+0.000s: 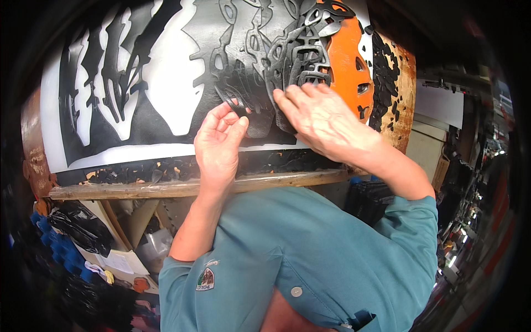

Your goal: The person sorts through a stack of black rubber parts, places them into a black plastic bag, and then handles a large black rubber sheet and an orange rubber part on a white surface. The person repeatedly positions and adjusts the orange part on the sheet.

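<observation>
A black sheet with a woven-looking texture (157, 130) lies on a white board (52, 127), with long jagged shapes cut out of it. My left hand (218, 138) pinches the end of a thin black strip (239, 109) between thumb and fingers, just above the sheet. To its right, my right hand (329, 119) curls over the near end of a bunch of black cut pieces (285, 61) with looped openings. Its fingertips press against them, partly hidden by the hand. Beside these pieces lies a flat orange sheet (348, 50) with cut-outs.
Small black scraps (384, 83) cover the wooden bench top (408, 72) at the right. More scraps fill the strip behind the wooden front rail (138, 191). Below left are a black plastic bag (83, 227) and blue objects (58, 243).
</observation>
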`<state>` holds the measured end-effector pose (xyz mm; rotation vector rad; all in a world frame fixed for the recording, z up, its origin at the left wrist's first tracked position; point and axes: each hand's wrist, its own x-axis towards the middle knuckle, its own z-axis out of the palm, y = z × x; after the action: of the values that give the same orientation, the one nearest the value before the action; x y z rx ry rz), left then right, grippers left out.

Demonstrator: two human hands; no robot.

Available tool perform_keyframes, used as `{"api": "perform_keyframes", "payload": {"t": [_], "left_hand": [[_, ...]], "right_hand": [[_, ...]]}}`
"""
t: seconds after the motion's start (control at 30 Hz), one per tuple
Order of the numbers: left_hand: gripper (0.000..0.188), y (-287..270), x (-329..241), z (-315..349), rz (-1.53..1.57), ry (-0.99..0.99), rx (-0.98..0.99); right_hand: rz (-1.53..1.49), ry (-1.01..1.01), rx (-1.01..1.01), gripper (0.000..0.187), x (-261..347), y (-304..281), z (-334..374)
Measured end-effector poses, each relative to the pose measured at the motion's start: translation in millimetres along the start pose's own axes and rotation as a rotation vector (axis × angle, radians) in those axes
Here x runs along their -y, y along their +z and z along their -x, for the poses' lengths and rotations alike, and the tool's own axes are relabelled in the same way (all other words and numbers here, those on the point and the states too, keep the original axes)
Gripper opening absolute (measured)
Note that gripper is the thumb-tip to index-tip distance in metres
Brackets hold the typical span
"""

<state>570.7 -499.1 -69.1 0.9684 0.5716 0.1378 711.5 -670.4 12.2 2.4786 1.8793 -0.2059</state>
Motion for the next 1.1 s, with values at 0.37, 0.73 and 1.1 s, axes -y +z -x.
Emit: {"api": "perform_keyframes", "payload": {"t": [0.37,0.73,1.1], "left_hand": [[0.031,-4.3,-3.6,-4.9,-0.038,0.040,0.062],[0.026,4.2,-2.2,-6.8,-0.119,0.104,0.012],[0.019,16.7,-10.3,-23.5,-0.688,0.224,0.125]], "right_hand": [[-0.449,0.033,-0.354,0.026,-0.9,41.3,-44.0],[-0.538,0.074,-0.368,0.019,-5.6,62.7,-62.2],[-0.855,0.061,-0.122,0.032,-28.4,34.2,-51.3]]}}
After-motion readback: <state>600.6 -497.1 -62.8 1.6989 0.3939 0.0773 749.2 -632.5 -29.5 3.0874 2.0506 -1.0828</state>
